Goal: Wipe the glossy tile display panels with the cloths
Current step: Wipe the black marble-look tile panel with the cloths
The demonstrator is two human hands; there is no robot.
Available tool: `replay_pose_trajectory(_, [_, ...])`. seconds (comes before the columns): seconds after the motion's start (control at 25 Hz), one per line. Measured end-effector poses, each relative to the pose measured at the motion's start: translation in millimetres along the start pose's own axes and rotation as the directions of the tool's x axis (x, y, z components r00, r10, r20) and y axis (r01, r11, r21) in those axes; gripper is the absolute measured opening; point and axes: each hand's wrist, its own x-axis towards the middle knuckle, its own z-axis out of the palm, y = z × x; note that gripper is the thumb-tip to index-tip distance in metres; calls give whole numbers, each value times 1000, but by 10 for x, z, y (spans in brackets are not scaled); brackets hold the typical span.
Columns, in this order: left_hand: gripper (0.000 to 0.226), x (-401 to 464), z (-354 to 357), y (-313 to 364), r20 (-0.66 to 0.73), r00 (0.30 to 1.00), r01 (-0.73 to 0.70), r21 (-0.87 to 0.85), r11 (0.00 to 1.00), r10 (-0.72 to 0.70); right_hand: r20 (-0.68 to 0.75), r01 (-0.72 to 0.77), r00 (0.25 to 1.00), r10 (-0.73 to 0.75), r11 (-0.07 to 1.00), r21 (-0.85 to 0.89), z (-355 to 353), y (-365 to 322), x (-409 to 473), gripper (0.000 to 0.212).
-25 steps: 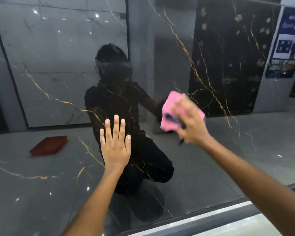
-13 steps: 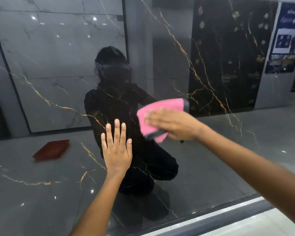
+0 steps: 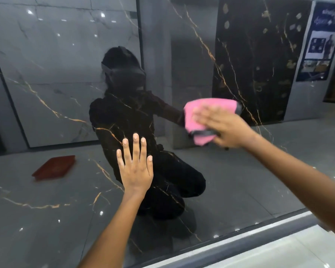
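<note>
Both forearms are bare with no sleeves, and the left hand (image 3: 134, 171) wears no rings.

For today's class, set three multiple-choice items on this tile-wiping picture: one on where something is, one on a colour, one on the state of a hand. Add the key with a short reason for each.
1. Where is the cloth?
A. Under the right hand, against the tile panel
B. On the floor by the red tray
C. Draped over the left forearm

2. What colour is most of the cloth?
A. Yellow
B. Pink
C. White

3. How is the left hand held?
A. Clenched in a fist
B. Pinching a second cloth
C. Flat with fingers straight, against the panel

Key:
1 A, the right hand presses the cloth to the glossy surface.
2 B, its folds are pink with a grey edge.
3 C, all the fingers are straight and it holds nothing.
</note>
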Motion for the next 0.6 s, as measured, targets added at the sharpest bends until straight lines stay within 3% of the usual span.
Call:
replay_pose_trajectory(0.04, [55, 12, -9, -1, 8, 1000, -2, 5, 1000, 2, -103, -231, 966, 239, 970, 80, -66, 158, -23, 81])
replay_pose_trajectory(0.08, [56, 13, -14, 7, 11, 1000, -5, 17, 1000, 5, -195, -471, 841, 504, 861, 193, -127, 259, -36, 82])
replay_pose_trajectory(0.12, [57, 9, -7, 17, 7, 1000, -7, 35, 999, 7, -233, -641, 665, 709, 703, 309, -132, 246, -45, 82])
replay_pose_trajectory(0.16, [60, 2, 4, 22, 5, 1000, -3, 48, 999, 3, -223, -720, 542, 811, 584, 375, -51, 136, -72, 83])
replay_pose_trajectory(0.2, [63, -9, 13, 17, 7, 1000, 2, 55, 998, -2, -200, -729, 533, 822, 566, 385, 100, -64, -130, 85])
replay_pose_trajectory(0.24, [65, -11, 24, 11, 1, 1000, -9, 69, 998, 9, -166, -678, 645, 746, 659, 325, 276, -351, -211, 87])
replay_pose_trajectory(0.28, [65, -5, 29, 6, -4, 1000, -26, 89, 996, 27, -121, -528, 821, 558, 822, 214, 463, -685, -320, 89])
replay_pose_trajectory(0.32, [64, 3, 19, 1, -1, 999, -40, 98, 994, 41, -45, -268, 961, 271, 961, 75, 611, -994, -461, 91])
replay_pose_trajectory(0.36, [63, 17, 2, 7, 4, 999, -48, 86, 995, 48, 52, 10, 999, -9, 1000, -21, 704, -1219, -600, 92])
replay_pose_trajectory(0.4, [62, 17, -5, 29, 8, 999, -38, 57, 998, 37, 130, 204, 973, -193, 976, -80, 749, -1280, -687, 92])
replay_pose_trajectory(0.44, [63, 1, 4, 69, 11, 1000, -3, 25, 1000, 3, 138, 291, 951, -276, 951, -108, 722, -1163, -687, 91])
replay_pose_trajectory(0.52, [66, -88, 39, 202, 24, 996, 91, 6, 996, -91, 0, 165, 986, -165, 982, -88, 530, -688, -557, 84])
replay_pose_trajectory(0.6, [71, -268, 121, 307, 40, 991, 129, 13, 992, -130, -188, -199, 963, 193, 980, -10, 326, -83, -451, 79])
